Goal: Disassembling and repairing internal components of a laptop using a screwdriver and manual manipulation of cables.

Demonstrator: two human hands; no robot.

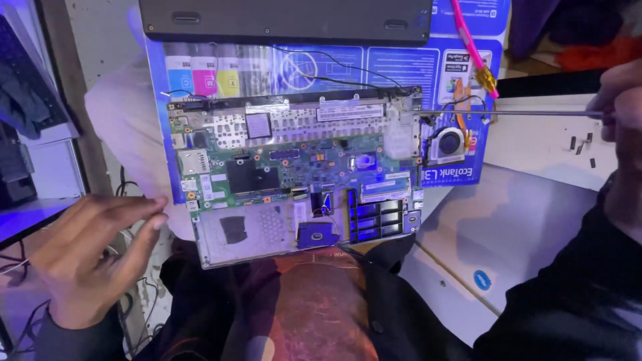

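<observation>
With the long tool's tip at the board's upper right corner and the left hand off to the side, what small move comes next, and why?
Probably seat the tip of the thin screwdriver squarely at the corner beside the fan. The right hand holds it nearly level across the open laptop, while the left hand hovers open, touching nothing.

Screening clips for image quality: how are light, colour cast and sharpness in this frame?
Head view: blue-violet cast at the left edge; opened laptop evenly lit and fairly sharp; left hand slightly soft; right hand dark and blurred at the frame edge, holding a long thin tool.
</observation>
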